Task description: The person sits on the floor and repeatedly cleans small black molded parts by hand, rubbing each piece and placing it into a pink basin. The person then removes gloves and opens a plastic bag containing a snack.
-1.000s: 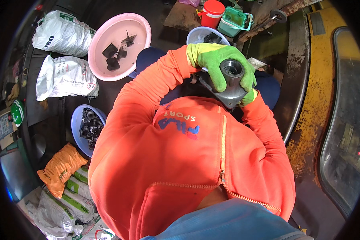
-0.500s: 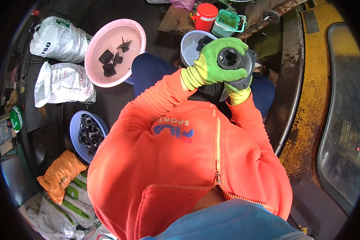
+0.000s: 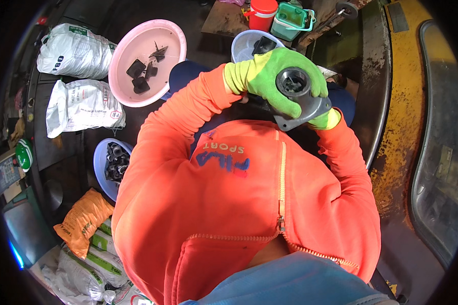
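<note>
My left hand [image 3: 282, 71], in a green glove with a yellow cuff, is closed around the round collar of a black flanged fitting [image 3: 312, 108]. Its thumb and fingers lie on either side of the open bore, which points up. The flat flange has cut corners with small holes and sticks out below the fingers. Behind its right edge is my right hand [image 3: 324, 120], also gloved; the fitting hides its fingers. Just beyond the hands stands a pale blue basin [image 3: 243, 46] with a black piece inside, partly covered by the left glove.
A pink basin [image 3: 121, 84] with several black pieces stands to the left. Nearer is a blue basin [image 3: 99, 170] full of dark parts. White sacks [image 3: 79, 51] and an orange bag [image 3: 84, 221] line the left. A red jug [image 3: 262, 20] stands ahead; a rusty yellow machine [image 3: 397, 127] flanks the right.
The fitting has turned, so a flange corner now points down toward me. It has also come slightly nearer my body. Both hands have shifted with it, the left still gripping the collar.
</note>
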A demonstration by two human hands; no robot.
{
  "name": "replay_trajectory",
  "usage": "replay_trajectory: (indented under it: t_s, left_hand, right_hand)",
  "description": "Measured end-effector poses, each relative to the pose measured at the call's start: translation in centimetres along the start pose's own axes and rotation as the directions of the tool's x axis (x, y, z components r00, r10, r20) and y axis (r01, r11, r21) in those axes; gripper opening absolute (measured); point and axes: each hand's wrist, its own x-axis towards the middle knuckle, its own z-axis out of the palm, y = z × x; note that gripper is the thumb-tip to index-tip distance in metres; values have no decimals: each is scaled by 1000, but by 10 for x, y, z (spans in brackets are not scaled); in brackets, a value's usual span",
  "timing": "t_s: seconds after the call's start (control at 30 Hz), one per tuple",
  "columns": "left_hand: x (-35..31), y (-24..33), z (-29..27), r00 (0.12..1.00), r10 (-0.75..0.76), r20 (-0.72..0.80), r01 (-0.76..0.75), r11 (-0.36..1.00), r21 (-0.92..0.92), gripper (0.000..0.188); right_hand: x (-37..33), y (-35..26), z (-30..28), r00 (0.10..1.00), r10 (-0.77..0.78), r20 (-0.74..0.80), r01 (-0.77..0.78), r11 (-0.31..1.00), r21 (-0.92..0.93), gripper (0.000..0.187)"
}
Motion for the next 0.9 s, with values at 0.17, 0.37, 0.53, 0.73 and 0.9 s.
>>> replay_trajectory:
  t_s: [0.17,0.37,0.53,0.73,0.9]
  left_hand:
    - [3,-3,-1,972,4,236,64,958,-281,46]
    - [13,-1,-28,922,-7,388,40,996,-77,56]
    - [1,16,-36,984,-76,-159,161,749,643,80]
    - [-3,-21,30,699,111,-706,259,882,395,44]
    - [-6,-13,25,790,71,-609,186,919,348,37]
  right_hand:
    - [-3,0,13,984,165,65,-178,928,329,68]
    - [26,-15,16,965,116,-236,-67,976,206,54]
    - [49,-4,3,882,247,-401,-205,968,146,47]
    - [44,5,27,758,443,-478,-137,826,547,44]
    - [32,2,24,815,381,-436,-246,910,334,50]
